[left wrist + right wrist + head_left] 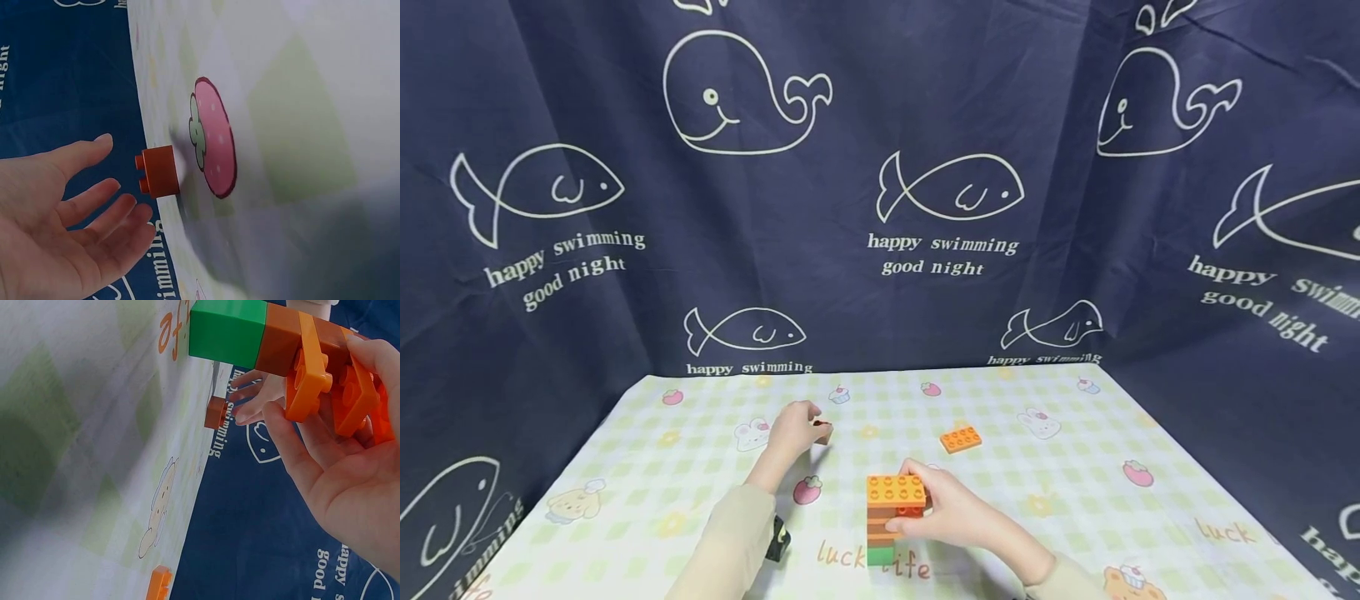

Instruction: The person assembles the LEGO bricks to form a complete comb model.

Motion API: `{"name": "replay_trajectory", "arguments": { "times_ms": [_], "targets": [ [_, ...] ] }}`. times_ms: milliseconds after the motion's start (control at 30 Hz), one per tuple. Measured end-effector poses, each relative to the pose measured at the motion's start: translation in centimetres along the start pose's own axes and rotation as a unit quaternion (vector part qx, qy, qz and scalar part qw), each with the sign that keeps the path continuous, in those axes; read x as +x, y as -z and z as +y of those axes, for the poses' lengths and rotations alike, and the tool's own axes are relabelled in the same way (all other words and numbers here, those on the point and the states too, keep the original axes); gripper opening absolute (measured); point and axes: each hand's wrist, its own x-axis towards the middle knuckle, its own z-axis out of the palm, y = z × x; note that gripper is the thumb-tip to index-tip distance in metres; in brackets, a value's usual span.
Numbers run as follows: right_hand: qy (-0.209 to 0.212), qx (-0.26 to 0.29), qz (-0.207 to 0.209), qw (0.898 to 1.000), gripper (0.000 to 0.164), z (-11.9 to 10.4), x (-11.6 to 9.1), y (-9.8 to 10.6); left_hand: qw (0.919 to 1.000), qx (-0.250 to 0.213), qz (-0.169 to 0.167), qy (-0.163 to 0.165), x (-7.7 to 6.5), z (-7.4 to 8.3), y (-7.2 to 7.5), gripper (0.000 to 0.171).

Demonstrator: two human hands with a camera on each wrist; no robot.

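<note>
A small reddish-brown toy building brick (161,170) stands on the tablecloth with its studs up. My left hand (797,429) reaches over it; in the left wrist view the thumb and fingers are spread just short of the brick, not touching it. My right hand (958,512) grips a tower of building bricks (895,492) between thumb and fingers. Its bottom brick is green (228,331), with brown bricks and thin orange plates stacked above, and an orange top with studs. Some of the tower's right side is hidden behind the right hand's fingers.
A loose orange studded plate (961,439) lies on the table behind and right of the tower. The checked, printed tablecloth (1075,500) covers the table. A dark blue curtain (850,275) with white fish and whales hangs behind its far edge.
</note>
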Motion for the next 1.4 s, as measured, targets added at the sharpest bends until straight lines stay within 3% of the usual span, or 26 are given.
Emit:
{"name": "replay_trajectory", "arguments": {
  "times_ms": [600,933,1400],
  "targets": [
    [-0.001,0.013,-0.002,1.0,0.033,-0.2,0.0,-0.1,0.9991,-0.002,-0.025,0.034,0.4,-1.4,-1.4,0.042],
    [-0.002,0.012,-0.001,1.0,0.033,-0.1,0.0,-0.1,0.9977,-0.017,-0.037,0.054,0.7,-1.6,-1.6,0.058],
    [-0.005,0.007,-0.001,1.0,0.034,-0.2,-0.1,-0.1,0.9964,-0.043,-0.042,0.061,0.3,-1.7,-1.2,0.042]
  ]
}}
